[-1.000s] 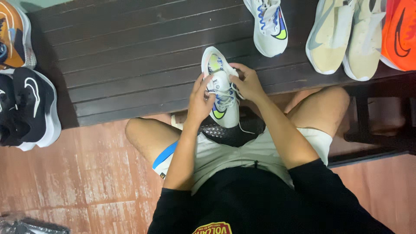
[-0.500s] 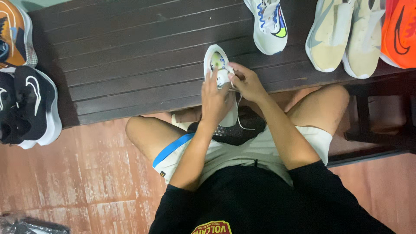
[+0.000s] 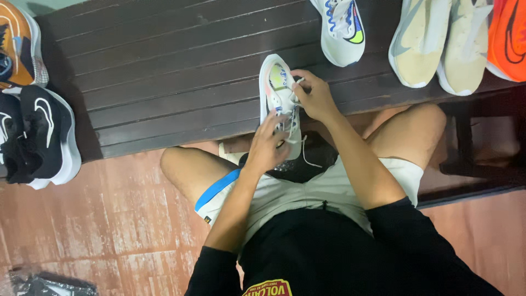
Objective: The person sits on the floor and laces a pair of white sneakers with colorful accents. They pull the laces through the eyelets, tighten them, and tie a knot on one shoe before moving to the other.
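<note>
**Both hands on a white sneaker at the bench edge**

At the far left, black sneakers with white soles [image 3: 41, 137] sit on the end of the dark slatted wooden bench [image 3: 164, 82], with an orange shoe [image 3: 16, 44] above them. Near the middle, a white sneaker [image 3: 276, 93] with coloured accents lies on the bench's front slats, toe pointing away from the person, heel overhanging the front edge above the lap. The left hand [image 3: 268, 148] is closed around the heel end and lower laces, fingers curled over the shoe from the near side. The right hand [image 3: 315, 96] sits just right of the shoe's upper part, fingertips pinched on a white lace [image 3: 296, 85] near the tongue. So the shoe lies between the two hands, gripped low by one, lace held high by the other. Further right, another white sneaker [image 3: 342, 27] rests near the bench's back, then a cream pair [image 3: 438, 44], then an orange shoe [image 3: 509, 38] at the frame's edge.
</note>
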